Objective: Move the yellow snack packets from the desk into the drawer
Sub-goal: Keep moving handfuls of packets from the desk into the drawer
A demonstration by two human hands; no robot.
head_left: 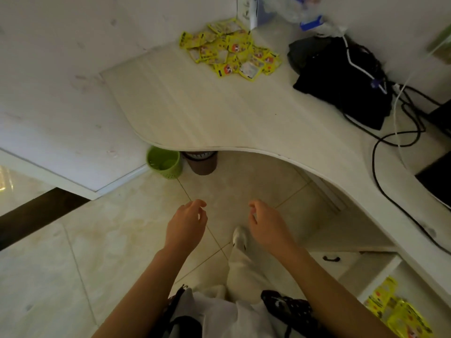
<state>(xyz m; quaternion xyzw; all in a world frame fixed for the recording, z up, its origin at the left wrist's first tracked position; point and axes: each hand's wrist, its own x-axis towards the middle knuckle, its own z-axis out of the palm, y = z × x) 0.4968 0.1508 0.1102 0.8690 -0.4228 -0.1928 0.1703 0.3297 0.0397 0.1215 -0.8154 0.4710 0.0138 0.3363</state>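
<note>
A heap of several yellow snack packets [231, 51] lies at the far corner of the pale curved desk [195, 108]. At the lower right an open white drawer [380, 269] holds a few more yellow packets [397, 313]. My left hand [186, 224] and my right hand [267, 224] hang over the floor in front of the desk, well short of the heap. Both hands hold nothing, with fingers loosely curled and apart.
A black bag [341, 79] with white and black cables [400, 123] takes up the desk's right side. Plastic bags [300, 13] stand at the back corner. Under the desk edge sit a green bin [164, 164] and a brown bin [201, 162]. A closed drawer with a dark handle [331, 259] is beside the open one.
</note>
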